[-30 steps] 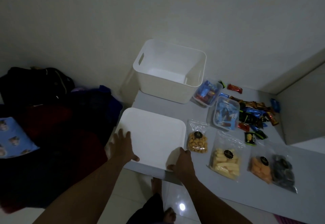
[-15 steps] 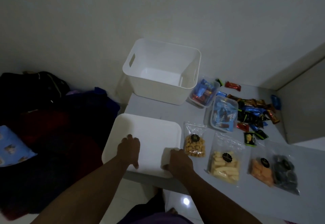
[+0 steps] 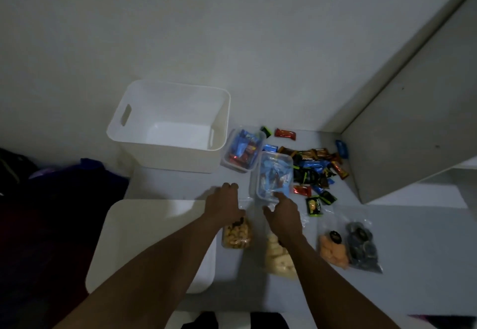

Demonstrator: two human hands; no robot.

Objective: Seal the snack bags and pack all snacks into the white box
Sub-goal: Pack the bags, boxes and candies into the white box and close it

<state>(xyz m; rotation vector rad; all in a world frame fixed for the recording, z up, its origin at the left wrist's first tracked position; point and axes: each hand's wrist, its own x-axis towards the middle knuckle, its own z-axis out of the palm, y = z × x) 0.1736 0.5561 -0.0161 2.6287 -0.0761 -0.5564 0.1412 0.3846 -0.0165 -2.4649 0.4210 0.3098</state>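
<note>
The white box (image 3: pixel 175 159) stands open at the back of the table. Its flat white lid (image 3: pixel 154 238) lies in front of it, under my left forearm. My left hand (image 3: pixel 227 203) rests over the top of a clear bag of round golden snacks (image 3: pixel 236 237); its fingertips bend down out of sight. To the right, my right hand (image 3: pixel 282 215) hovers with loose fingers over the top of a bag of pale yellow sticks (image 3: pixel 280 260). A bag of orange pieces (image 3: pixel 331 251) and a bag of dark rounds (image 3: pixel 361 246) lie further right.
Two clear tubs of wrapped sweets (image 3: pixel 242 148) (image 3: pixel 275 171) sit right of the box, the nearer by my right fingertips. Several loose wrapped candies (image 3: pixel 315 163) spread behind them. A grey panel (image 3: pixel 413 122) walls the right side. Dark clothes (image 3: pixel 51 212) are piled at left.
Both hands have left the lid's front edge and moved right and forward onto the tops of the two nearest snack bags. The lid now lies flat on the table.
</note>
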